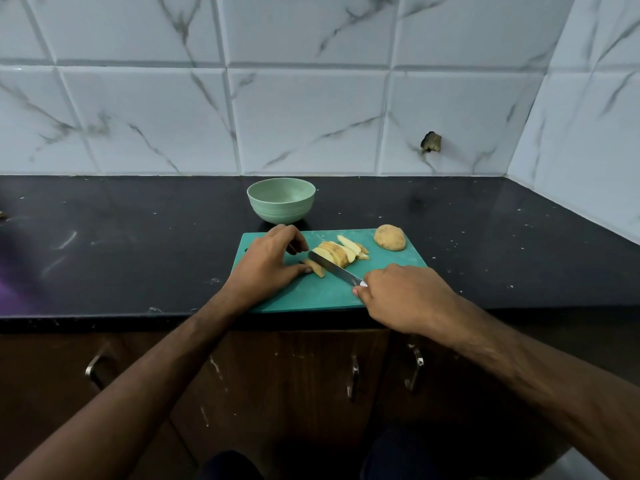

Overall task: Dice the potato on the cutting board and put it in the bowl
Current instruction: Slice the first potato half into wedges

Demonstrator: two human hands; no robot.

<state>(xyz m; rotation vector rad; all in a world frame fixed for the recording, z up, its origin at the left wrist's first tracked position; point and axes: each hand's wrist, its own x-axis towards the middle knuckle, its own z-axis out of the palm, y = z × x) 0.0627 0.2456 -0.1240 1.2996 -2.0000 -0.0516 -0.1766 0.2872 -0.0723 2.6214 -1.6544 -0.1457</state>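
Observation:
A teal cutting board (pixel 388 268) lies on the black counter. On it sit several pale potato slices (pixel 341 251) fanned together, and an uncut potato half (pixel 390 237) skin up at the far right corner. My left hand (pixel 268 263) pinches a potato strip (pixel 317 269) between thumb and curled fingers. My right hand (pixel 401 297) grips the handle of a knife (pixel 334 267), whose blade lies across the board between the strip and the slices. A light green bowl (pixel 281 200) stands just behind the board and looks empty.
The black countertop (pixel 121 244) stretches left and right of the board, speckled with small crumbs. White marble tiles (pixel 311 98) form the back wall and a right corner wall. Brown cabinet doors with metal handles (pixel 353 377) sit below the counter edge.

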